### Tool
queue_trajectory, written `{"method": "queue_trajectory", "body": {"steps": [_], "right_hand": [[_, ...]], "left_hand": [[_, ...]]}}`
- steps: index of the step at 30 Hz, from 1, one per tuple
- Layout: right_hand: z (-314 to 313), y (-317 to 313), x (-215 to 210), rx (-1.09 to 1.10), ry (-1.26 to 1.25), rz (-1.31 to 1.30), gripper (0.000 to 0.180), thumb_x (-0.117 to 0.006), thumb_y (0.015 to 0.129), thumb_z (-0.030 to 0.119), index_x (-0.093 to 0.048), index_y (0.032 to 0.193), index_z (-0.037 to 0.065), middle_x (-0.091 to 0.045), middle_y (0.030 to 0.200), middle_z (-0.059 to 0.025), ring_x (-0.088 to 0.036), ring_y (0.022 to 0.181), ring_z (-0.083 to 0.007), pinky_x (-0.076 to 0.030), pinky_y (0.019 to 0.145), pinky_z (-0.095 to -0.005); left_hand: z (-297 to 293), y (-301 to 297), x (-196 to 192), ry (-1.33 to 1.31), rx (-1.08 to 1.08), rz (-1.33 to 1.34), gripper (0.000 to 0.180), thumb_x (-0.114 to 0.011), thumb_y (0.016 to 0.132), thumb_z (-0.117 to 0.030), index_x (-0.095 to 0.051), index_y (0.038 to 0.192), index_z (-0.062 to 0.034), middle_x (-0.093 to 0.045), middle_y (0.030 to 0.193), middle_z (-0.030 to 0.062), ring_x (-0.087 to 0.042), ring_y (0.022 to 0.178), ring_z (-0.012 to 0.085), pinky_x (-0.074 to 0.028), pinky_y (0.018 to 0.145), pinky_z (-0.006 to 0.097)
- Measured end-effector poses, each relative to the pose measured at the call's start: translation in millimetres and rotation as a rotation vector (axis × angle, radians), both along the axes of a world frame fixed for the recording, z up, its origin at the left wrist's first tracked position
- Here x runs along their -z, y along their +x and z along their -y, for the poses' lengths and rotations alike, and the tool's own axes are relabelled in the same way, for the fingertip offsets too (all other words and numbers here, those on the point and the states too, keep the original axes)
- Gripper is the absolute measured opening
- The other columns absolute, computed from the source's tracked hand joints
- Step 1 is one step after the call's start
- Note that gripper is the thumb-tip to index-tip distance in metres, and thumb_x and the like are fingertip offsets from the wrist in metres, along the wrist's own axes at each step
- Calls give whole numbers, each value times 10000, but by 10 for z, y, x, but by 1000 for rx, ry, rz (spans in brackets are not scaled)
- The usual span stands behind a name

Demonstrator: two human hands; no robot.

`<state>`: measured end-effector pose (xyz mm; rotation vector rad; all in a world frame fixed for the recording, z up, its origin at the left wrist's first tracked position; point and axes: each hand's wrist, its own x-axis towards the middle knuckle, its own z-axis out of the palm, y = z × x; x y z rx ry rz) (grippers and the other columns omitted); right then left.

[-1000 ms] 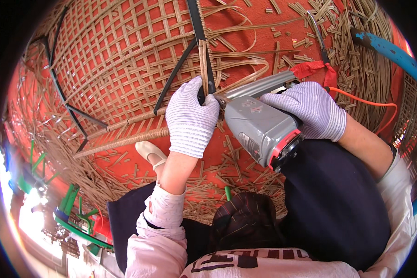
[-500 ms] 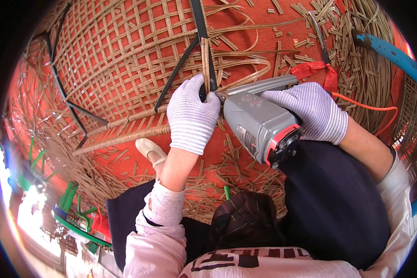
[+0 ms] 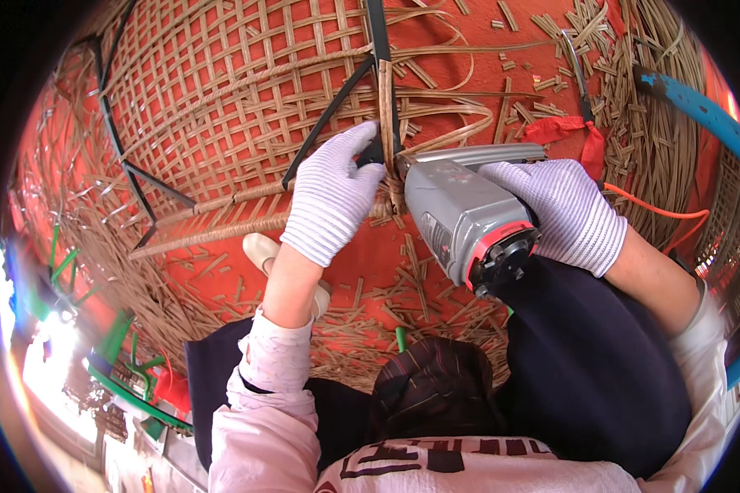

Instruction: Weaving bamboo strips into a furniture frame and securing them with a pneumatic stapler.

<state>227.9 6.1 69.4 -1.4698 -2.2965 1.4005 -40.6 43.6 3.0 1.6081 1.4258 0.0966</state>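
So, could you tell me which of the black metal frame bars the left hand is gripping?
The left hand grips the upright centre bar, at the joint where the diagonal bar meets it; the bent bars farther left are untouched.

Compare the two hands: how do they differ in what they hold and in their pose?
The left hand pinches the cane strips against the black frame, fingers pointing up; the right hand wraps around the grey tool, fingers curled. The left hand lies at the joint itself; the right hand lies to the side, behind the tool's nose. Both wear white knit gloves.
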Motion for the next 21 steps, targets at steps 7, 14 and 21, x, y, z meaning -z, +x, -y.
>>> {"method": "queue_trajectory", "body": {"steps": [7, 14, 21], "right_hand": [[-28, -87, -86, 37, -5, 0, 496, -737, 770, 193, -572, 1229, 104, -687, 1028, -169, -670, 963, -352, -556, 834, -411], [-18, -201, -117, 89, -42, -23, 494, -736, 757, 152, -585, 1220, 68, -676, 1065, -181, -659, 989, -358, -554, 843, -400], [49, -274, -162, 61, 20, 103, 319, -690, 779, 138, -588, 1077, 87, -671, 958, -172, -656, 896, -376, -551, 749, -441]], "left_hand": [[280, -188, 95, -30, -289, 130, 321, -704, 819, -39, -671, 1138, -54, -682, 909, 107, -627, 739, 185, -516, 725, 290], [394, -143, 253, 190, -371, 302, 212, -644, 819, 27, -697, 1016, -33, -660, 861, 117, -612, 752, 226, -500, 731, 328], [400, -152, 277, 446, -296, 303, 211, -604, 816, 39, -700, 976, -57, -644, 819, 126, -613, 792, 300, -495, 747, 371]]}}
